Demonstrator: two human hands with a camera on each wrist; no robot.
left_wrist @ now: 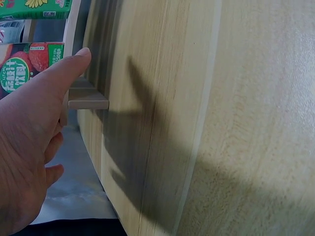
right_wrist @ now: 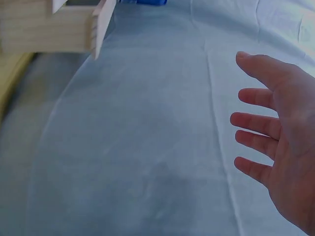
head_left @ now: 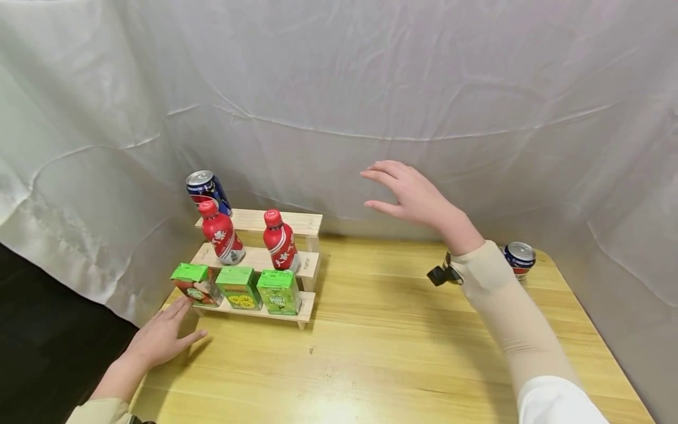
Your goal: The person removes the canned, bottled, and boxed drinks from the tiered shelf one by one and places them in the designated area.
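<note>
My left hand (head_left: 159, 337) is beside the front left corner of a three-step wooden rack (head_left: 254, 257), fingers extended, holding nothing. Its fingertips overlap the lower edge of a lychee juice box (head_left: 197, 284) in the head view. In the left wrist view the thumb (left_wrist: 74, 63) reaches across that box's front. Raised in the air to the right of the rack, my right hand (head_left: 410, 191) has its fingers spread and its palm bare. Two green-topped juice boxes, one with a yellow flower (head_left: 241, 288) and one light green (head_left: 279, 292), share the bottom step.
Two red bottles, a left one (head_left: 221, 235) and a right one (head_left: 282, 242), stand on the middle step. A blue can (head_left: 209, 191) is on the top step's left end. Another can (head_left: 520, 259) sits behind my right forearm on the wooden table (head_left: 371, 330). Grey curtains (head_left: 371, 88) enclose it.
</note>
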